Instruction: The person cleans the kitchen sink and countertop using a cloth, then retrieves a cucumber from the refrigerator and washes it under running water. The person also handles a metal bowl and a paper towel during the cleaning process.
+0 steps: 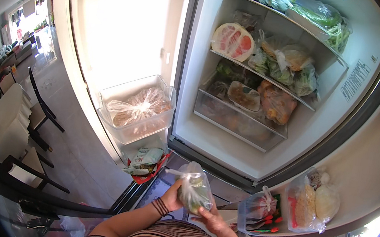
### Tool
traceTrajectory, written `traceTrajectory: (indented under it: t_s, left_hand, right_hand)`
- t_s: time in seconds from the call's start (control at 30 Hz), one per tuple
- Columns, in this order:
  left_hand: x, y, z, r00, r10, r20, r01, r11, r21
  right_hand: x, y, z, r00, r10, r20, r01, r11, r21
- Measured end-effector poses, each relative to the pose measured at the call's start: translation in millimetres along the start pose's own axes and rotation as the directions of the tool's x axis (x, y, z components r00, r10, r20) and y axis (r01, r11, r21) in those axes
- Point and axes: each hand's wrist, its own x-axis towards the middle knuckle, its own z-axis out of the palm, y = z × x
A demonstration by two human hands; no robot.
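Observation:
A knotted clear plastic bag of green vegetables [196,190] is held between both hands in front of the striped shirt. My left hand [171,197] grips its left side near the knot, a dark beaded bracelet on the wrist. On the lower right of the bag, my right hand [213,219] has its thumb on the plastic, the other fingers partly hidden. Beyond the hands stands an open refrigerator [206,131]. On its middle shelf a halved pomelo [233,41] sits beside bagged greens [282,71].
The left door carries a clear bin [130,134] with a tied bag [142,108]; below it are packets [147,158]. Door bins on the right hold bagged food [312,203] and red-and-green packaging [272,215]. A clear drawer [236,121] lies low inside. Dining chairs [42,106] stand at left.

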Motion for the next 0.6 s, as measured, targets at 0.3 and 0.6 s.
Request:
traceTrajectory:
  t_s: [0.3,0.6]
  left_hand:
    - [7.4,27.0,26.6,0.996,0.043,-0.075,-0.005,0.895,0.445]
    - [-54.2,35.0,2.1,0.999,0.001,-0.043,0.026,0.780,0.625]
  right_hand:
    - [39.3,-7.3,-8.5,0.984,0.145,0.108,-0.180,0.823,0.538]
    - [149.5,-59.1,-1.0,0.983,-0.071,0.170,-0.092,0.609,0.788]
